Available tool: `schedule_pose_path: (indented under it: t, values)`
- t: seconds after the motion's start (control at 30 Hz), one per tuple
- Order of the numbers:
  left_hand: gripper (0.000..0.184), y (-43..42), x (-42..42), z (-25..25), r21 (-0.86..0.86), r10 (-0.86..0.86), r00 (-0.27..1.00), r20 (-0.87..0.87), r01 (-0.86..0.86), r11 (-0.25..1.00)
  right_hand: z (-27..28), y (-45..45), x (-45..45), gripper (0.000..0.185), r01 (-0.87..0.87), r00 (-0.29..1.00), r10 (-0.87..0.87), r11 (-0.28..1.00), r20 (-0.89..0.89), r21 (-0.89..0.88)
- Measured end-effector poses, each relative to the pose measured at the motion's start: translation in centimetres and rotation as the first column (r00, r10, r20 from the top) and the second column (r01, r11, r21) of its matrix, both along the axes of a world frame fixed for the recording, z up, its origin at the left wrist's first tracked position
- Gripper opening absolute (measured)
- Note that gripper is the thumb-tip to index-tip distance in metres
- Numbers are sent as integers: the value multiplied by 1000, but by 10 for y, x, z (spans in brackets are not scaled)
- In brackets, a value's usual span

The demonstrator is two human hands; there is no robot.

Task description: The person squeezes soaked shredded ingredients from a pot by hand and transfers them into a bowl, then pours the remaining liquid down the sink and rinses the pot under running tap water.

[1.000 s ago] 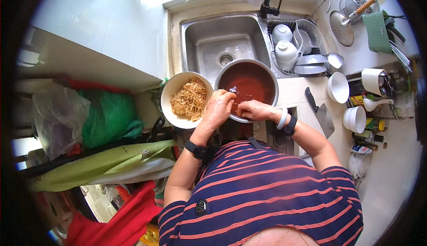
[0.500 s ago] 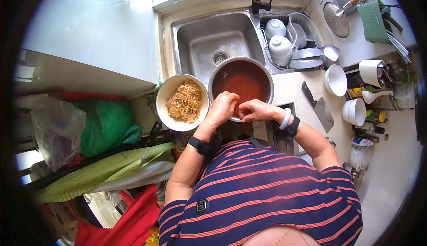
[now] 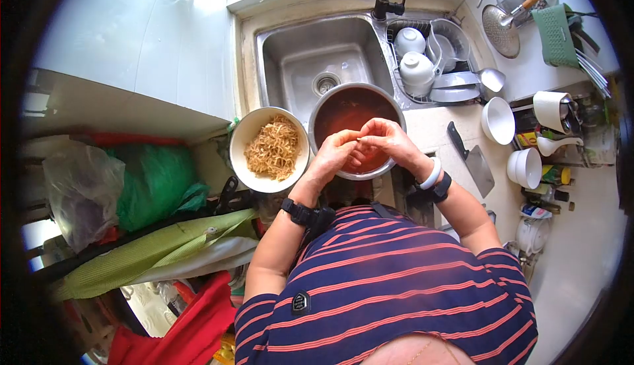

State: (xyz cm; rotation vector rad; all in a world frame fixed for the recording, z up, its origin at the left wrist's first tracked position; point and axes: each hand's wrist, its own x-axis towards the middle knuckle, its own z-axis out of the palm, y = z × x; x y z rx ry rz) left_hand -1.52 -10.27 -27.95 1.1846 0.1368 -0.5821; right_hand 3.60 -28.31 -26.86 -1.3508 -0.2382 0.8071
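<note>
A steel pot of reddish-brown liquid stands at the sink's front edge. Over it, my left hand and my right hand meet at the fingertips, both pinched. Between them is something small that I cannot make out; it may be a thin strip. To the left of my left hand sits a cream bowl holding a heap of thin, light-brown shredded strips.
Behind the pot is a steel sink with a black faucet. A rack of white dishes stands right of it. A cleaver lies on the right counter near white bowls. Plastic bags hang at left.
Both hands have risen from low over the pot's near edge towards its middle, and their fingertips have come together. The bowl and pot look unmoved.
</note>
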Motion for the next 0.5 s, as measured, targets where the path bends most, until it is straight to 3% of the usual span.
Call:
schedule_pose_path:
  t: [0.27, 0.4, 0.5]
  values:
    - [27, 0, -2, 16, -13, 122, 993, 5, -122, 992, -1, 0, -1, 17, 179, 964, -158, 981, -215, 80]
    - [25, -2, -3, 22, 4, 129, 991, 22, -129, 992, 0, 0, -1, 19, 170, 966, -153, 983, -206, 65]
    - [17, -4, -2, 10, 135, 150, 981, 124, -167, 977, 4, 2, -4, 20, 158, 976, -152, 987, -156, 23]
